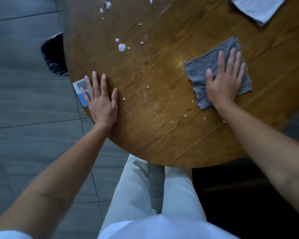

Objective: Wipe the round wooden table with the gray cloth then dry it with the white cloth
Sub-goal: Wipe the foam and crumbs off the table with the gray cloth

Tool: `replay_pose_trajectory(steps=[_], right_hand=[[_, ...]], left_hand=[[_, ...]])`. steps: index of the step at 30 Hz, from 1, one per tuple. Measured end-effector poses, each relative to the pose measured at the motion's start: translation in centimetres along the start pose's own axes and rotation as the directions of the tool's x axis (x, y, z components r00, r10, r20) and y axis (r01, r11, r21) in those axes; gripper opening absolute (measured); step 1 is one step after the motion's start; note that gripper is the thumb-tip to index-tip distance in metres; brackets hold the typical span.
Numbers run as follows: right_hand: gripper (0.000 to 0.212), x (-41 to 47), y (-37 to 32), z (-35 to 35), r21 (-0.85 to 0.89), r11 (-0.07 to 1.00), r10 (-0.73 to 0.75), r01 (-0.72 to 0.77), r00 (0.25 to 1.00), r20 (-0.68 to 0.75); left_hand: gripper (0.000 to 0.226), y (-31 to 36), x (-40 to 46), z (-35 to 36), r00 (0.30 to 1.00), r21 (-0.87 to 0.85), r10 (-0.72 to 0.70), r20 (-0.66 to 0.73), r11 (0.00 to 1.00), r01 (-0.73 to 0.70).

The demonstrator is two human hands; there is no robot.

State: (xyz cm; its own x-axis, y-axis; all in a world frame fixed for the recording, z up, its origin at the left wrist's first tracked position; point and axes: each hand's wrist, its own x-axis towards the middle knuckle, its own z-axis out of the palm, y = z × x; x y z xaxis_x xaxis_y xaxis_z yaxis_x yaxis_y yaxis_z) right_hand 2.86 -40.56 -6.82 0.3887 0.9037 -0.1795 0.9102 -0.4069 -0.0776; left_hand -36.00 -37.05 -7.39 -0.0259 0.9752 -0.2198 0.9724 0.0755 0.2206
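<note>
Crumbs and white blobs litter the round wooden table [162, 100], thickest toward eleven o'clock, where a large white blob [122, 47] sits with smaller specks around it, and more white bits [107, 5] lie at the far edge. Pale smears [148, 100] streak the wood near the middle, with tiny crumbs scattered toward five o'clock. The gray cloth [202, 69] lies spread flat at about three o'clock, and the right hand [224, 80] presses on it with fingers stretched out and slightly apart, palm down, gripping nothing. The left hand [100, 99] rests flat and open on the table's nine o'clock edge, fingers spread, its little-finger side overlapping a white-and-blue card [80, 90] printed with a square code. The white cloth [259, 7] lies folded at one o'clock, well apart from the gray one and partly cut off by the frame. Beyond the table's left rim, a dark object [54, 56] sits on the gray tiled floor [24, 83].
</note>
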Motion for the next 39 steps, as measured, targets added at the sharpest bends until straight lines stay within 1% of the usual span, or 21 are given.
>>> replay_pose_trajectory(steps=[2,4,7,9,12,15,20,23,24,26,29,31,33,35,39], right_hand=[[0.066,-1.3,2.3,-0.3,-0.002,0.991,0.132,-0.132,0.991,-0.011],[0.065,-4.6,4.2,0.0,0.017,0.975,0.223,-0.222,0.974,-0.042],[0.064,-9.8,4.7,1.3,0.099,0.954,0.291,-0.284,0.955,-0.065],[0.065,-12.5,3.0,2.1,0.147,0.944,0.308,-0.295,0.949,-0.073],[0.07,-15.3,-2.0,3.1,0.178,0.957,0.241,-0.227,0.968,-0.063],[0.072,-15.2,-7.3,3.6,0.21,0.967,0.158,-0.143,0.986,-0.055],[0.072,-9.9,-13.3,3.8,0.209,0.975,-0.06,0.076,0.995,-0.081],[0.075,-6.5,-13.9,3.2,0.197,0.969,-0.137,0.15,0.988,-0.075],[0.075,-6.2,-13.1,3.1,0.194,0.97,-0.134,0.146,0.988,-0.07],[0.074,-7.0,-10.4,3.1,0.183,0.979,-0.076,0.088,0.994,-0.072],[0.071,-9.3,-6.7,3.0,0.176,0.981,0.092,-0.076,0.992,-0.082],[0.073,-9.3,-7.0,3.2,0.202,0.965,0.189,-0.169,0.978,-0.084],[0.075,-7.7,-9.7,3.3,0.223,0.953,0.232,-0.204,0.967,-0.108],[0.075,-5.7,-13.5,3.4,0.216,0.96,0.206,-0.177,0.971,-0.123],[0.071,-1.7,-19.5,3.7,0.165,0.986,0.056,-0.029,0.985,-0.161]], left_hand=[[0.063,0.1,0.0,0.1,1.0,0.01,0.0,0.006,1.0,0.0],[0.063,0.2,0.1,0.1,1.0,0.004,0.0,0.016,1.0,-0.001],[0.063,0.3,0.0,0.3,1.0,0.026,-0.01,0.005,1.0,0.01],[0.062,0.4,-0.1,0.3,1.0,0.033,-0.016,0.012,0.999,0.015],[0.061,0.6,0.0,0.1,1.0,0.053,-0.012,0.004,0.999,0.011],[0.06,0.7,0.1,0.2,1.0,0.062,-0.017,-0.009,0.998,0.017],[0.059,0.4,0.0,0.4,0.999,0.074,-0.002,-0.045,0.997,0.005],[0.059,0.3,0.2,0.2,0.999,0.058,0.01,-0.039,0.998,-0.008],[0.06,0.3,0.2,0.2,0.999,0.049,0.016,-0.035,0.999,-0.015],[0.063,0.1,0.5,0.0,0.999,0.012,0.03,-0.029,0.999,-0.03],[0.066,-1.0,2.3,-0.5,0.995,-0.036,0.072,-0.062,0.997,-0.075],[0.066,-2.0,4.3,-0.9,0.992,-0.016,0.106,-0.062,0.994,-0.107],[0.067,-2.7,6.5,-1.5,0.991,0.028,0.127,-0.048,0.992,-0.126],[0.068,-3.4,8.6,-2.1,0.989,0.058,0.141,-0.042,0.989,-0.139],[0.068,-4.3,10.9,-2.6,0.988,0.06,0.148,-0.048,0.988,-0.145]])
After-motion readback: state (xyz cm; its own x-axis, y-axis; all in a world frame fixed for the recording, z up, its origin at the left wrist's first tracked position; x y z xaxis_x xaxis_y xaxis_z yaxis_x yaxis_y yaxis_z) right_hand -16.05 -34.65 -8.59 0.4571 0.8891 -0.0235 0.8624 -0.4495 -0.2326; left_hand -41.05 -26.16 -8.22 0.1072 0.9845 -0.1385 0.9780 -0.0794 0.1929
